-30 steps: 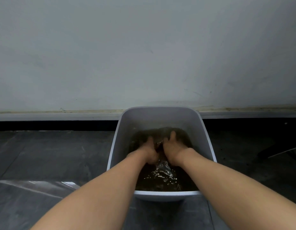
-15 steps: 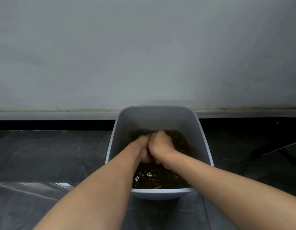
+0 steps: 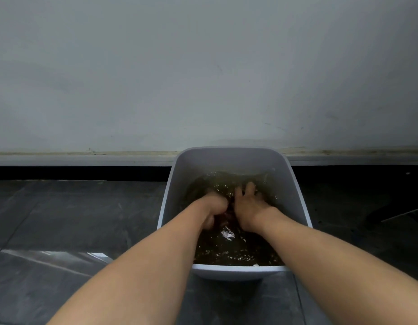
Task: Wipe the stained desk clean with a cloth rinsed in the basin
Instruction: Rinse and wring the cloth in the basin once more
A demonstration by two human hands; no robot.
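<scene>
One cloth (image 3: 227,215), a dark wad under brown water in the basin (image 3: 177,181), lies squarely between both hands and touches each: left hand (image 3: 212,208) curled round it, right hand (image 3: 249,207) pressing it with fingers spread; its long axis cannot be told.

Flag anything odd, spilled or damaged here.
The water in the basin is dark brown and murky, odd for rinsing. The cloth between the left hand and right hand barely shows in it. The basin stands upright, with no puddle visible on the floor.
</scene>
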